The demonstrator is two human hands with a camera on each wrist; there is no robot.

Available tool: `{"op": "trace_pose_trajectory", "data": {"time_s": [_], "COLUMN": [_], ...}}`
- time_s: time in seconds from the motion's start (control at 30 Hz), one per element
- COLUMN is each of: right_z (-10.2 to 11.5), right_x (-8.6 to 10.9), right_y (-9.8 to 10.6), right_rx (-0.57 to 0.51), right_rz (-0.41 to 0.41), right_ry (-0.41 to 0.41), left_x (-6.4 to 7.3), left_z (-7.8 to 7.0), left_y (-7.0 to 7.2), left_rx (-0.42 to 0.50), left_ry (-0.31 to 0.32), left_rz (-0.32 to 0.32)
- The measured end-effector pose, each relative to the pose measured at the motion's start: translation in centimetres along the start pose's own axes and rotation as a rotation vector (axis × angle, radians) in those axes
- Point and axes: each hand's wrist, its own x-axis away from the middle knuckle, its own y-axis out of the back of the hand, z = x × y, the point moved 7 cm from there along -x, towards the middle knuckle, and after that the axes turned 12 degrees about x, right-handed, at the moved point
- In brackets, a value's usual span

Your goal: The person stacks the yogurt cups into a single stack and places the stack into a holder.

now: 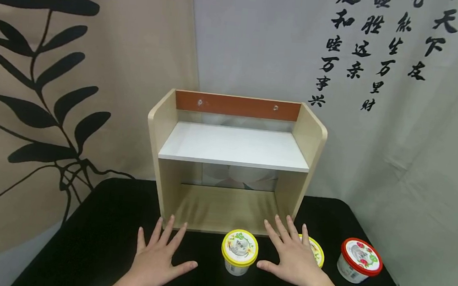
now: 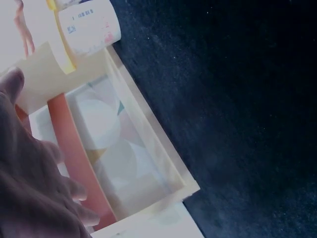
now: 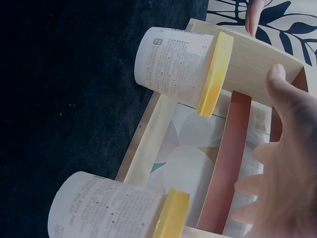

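The left hand (image 1: 154,261) and right hand (image 1: 293,259) are splayed wide, a yellow-lidded tub (image 1: 239,251) between them before a two-tier shelf (image 1: 226,209).

Black characters (image 1: 362,49) 庭和睦万事兴, 睦胜远亲, 能生万里财, 天下友, on the backdrop (image 1: 263,49) facing me, illegible small print on yellow-lidded tubs (image 3: 176,64)
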Motion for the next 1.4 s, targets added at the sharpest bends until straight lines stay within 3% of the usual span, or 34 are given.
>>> {"op": "trace_pose_trajectory", "data": {"time_s": [0.23, 0.5, 0.63, 1.03, 1.4], "right_z": [-0.1, -0.6, -0.9, -1.9, -4.1], "right_x": [0.3, 0.9, 1.4, 2.7, 4.0], "right_y": [-0.1, -0.6, -0.9, -1.5, -1.7], "right_rx": [-0.001, -0.035, -0.059, -0.136, -0.322], "right_rz": [-0.021, -0.079, -0.126, -0.151, -0.165], "right_ry": [0.003, 0.013, 0.015, -0.062, -0.149], "left_x": [-0.2, 0.0, 0.1, 0.0, -0.5], "left_z": [-0.2, -0.8, -0.9, -1.1, -2.1], "left_y": [-0.5, -0.8, -1.1, -1.8, -2.5], "left_rx": [0.002, 0.033, 0.031, 0.071, 0.232], "left_ry": [0.003, -0.075, -0.082, -0.088, -0.090], "left_rz": [0.017, -0.059, -0.079, -0.113, -0.097]}}
